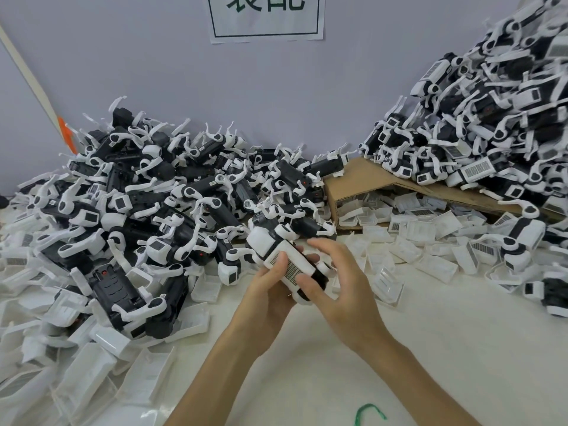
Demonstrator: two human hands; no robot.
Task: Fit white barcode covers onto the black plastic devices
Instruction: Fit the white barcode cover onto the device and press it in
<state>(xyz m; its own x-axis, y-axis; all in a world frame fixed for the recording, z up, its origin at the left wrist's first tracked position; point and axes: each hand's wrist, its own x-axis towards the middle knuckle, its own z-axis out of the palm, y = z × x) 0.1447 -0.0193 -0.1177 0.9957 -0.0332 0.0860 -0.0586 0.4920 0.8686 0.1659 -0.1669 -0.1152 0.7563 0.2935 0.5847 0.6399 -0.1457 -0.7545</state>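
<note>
Nearest you, a green tie (pixel 369 412) lies on the white table (pixel 445 348), well apart from the work and no hindrance.

Above it, your left hand (pixel 270 290) cradles a black device (pixel 319 276) from below, fingers curled round its body and thumb laid across the white barcode cover (pixel 287 262) on its upper face. Your right hand (pixel 341 284) grips the near end, thumb against the cover's edge and fingers arched over the far side. That looks like a squeeze from both sides to seat the cover; I cannot tell whether it has clicked fully home.

You hold the piece in the air over the table, near the middle, probably so that both thumbs can bear down while the palms brace it.

On your left is the heap of bare devices (pixel 138 195); on your right, the stack of covered devices (pixel 491 118) climbs the wall. Between them a cardboard box (pixel 368 176) lies on its side, spilling loose covers (pixel 415 230) towards your right hand. More covers (pixel 92 379) crowd the near left edge. The left heap reaches almost to your knuckles, so its white arms could snag your fingers.
</note>
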